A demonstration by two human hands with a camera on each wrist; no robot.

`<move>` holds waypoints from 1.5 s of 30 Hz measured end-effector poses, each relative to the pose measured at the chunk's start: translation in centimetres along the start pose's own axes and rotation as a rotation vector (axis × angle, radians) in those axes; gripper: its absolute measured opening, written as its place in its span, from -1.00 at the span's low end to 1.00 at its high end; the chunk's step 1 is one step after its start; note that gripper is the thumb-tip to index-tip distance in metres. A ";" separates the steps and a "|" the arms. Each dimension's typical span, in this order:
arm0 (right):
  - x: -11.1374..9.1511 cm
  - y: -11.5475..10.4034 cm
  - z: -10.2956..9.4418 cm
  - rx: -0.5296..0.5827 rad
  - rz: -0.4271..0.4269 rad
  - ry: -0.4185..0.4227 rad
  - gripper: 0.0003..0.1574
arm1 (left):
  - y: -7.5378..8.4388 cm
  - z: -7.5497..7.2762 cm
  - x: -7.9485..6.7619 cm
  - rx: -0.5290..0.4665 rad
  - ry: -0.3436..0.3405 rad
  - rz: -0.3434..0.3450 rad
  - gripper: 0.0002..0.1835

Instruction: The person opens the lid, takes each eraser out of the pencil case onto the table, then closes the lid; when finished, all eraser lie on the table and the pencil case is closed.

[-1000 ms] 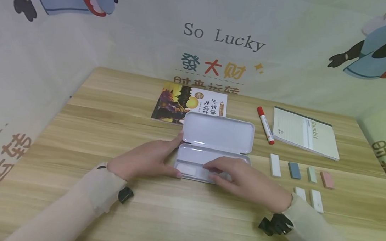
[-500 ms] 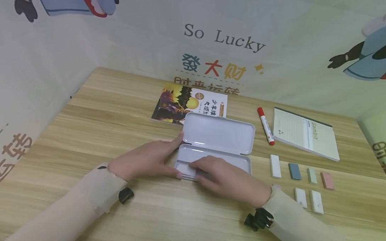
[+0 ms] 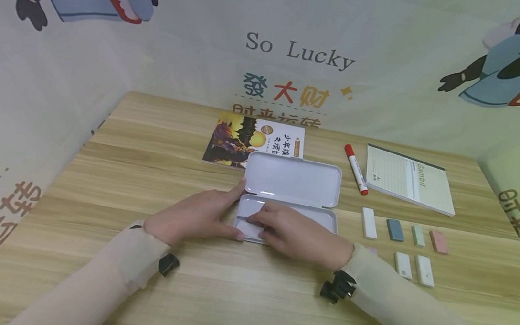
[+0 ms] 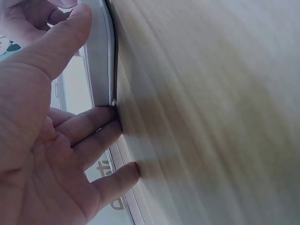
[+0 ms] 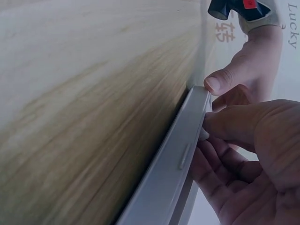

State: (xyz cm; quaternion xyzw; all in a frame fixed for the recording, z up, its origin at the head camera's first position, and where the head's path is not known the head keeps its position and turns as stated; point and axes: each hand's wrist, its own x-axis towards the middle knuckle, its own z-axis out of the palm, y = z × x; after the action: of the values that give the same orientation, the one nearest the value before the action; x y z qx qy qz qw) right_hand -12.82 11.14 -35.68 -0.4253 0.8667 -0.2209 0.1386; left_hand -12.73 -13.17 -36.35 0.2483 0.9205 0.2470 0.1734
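A pale pencil case [image 3: 293,179] lies open on the wooden table, its lid tipped back over a book. My left hand [image 3: 193,215] holds the case's left end, thumb on the front edge and fingers towards the hinge. In the left wrist view, the thumb presses against the case wall [image 4: 99,61]. My right hand [image 3: 296,233] reaches into the lower half with bent fingers. There its thumb and fingers pinch a white eraser [image 3: 250,228] at the left of the front compartment. A bit of this eraser [image 5: 204,134] shows between them in the right wrist view.
Right of the case lie several erasers: long white [image 3: 369,223], blue [image 3: 395,230], green [image 3: 418,235], pink [image 3: 439,241] and two small white ones. A lilac piece shows by the right sleeve. Behind are a red-capped marker [image 3: 356,169], a notepad [image 3: 410,179] and the book [image 3: 230,140].
My right hand has moved left inside the case, from its middle to the white eraser, and its fingers have closed there. The left hand stays at the case's left end.
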 end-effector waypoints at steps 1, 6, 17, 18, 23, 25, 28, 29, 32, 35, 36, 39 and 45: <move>0.1 0.0 0.0 0.006 -0.005 0.001 -0.57 | 0.0 0.0 0.0 0.000 0.000 0.001 0.27; 0.3 -0.1 -0.2 0.014 -0.053 -0.010 -0.53 | 0.1 0.0 0.0 0.007 0.001 0.003 0.27; 1.0 0.4 -0.9 -0.027 -0.118 -0.101 -0.46 | 0.0 -0.1 0.1 0.000 -0.007 -0.002 0.27; 1.1 0.4 -0.9 -0.035 -0.127 -0.106 -0.45 | 0.0 -0.1 0.1 -0.001 -0.007 -0.001 0.27; 1.4 0.0 -1.5 -0.044 -0.101 -0.159 -0.39 | 0.0 -0.1 0.2 0.020 -0.001 0.017 0.27; 1.4 -0.2 -1.8 -0.033 -0.070 -0.180 -0.39 | -0.1 0.0 0.2 0.028 0.000 0.023 0.27; 1.5 -0.3 -1.9 -0.025 -0.050 -0.192 -0.42 | -0.1 0.0 0.2 0.028 0.000 0.024 0.27; 1.5 -0.3 -1.9 -0.026 -0.050 -0.192 -0.43 | 0.0 -0.1 0.2 0.027 -0.001 0.022 0.27; 1.5 -0.3 -1.8 -0.047 -0.068 -0.181 -0.44 | 0.0 -0.1 0.2 0.025 -0.004 0.017 0.27; 1.4 -0.3 -1.6 -0.090 -0.087 -0.170 -0.46 | 0.0 -0.1 0.2 0.016 -0.009 0.008 0.27; 1.4 -0.3 -1.6 -0.107 -0.092 -0.166 -0.48 | 0.0 -0.1 0.1 0.013 -0.010 0.007 0.27; 1.3 -0.3 -1.5 -0.141 -0.095 -0.152 -0.50 | 0.0 -0.1 0.1 0.008 -0.011 0.007 0.27; 1.0 0.0 -1.4 -0.102 -0.066 -0.142 -0.47 | 0.1 -0.1 0.1 -0.002 -0.015 -0.006 0.28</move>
State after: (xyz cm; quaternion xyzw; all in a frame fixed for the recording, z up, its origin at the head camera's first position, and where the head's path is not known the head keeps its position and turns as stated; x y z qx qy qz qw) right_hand -14.05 10.68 -34.51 -0.4749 0.8503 -0.1500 0.1703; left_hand -12.83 -13.11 -36.20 0.2472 0.9197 0.2455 0.1813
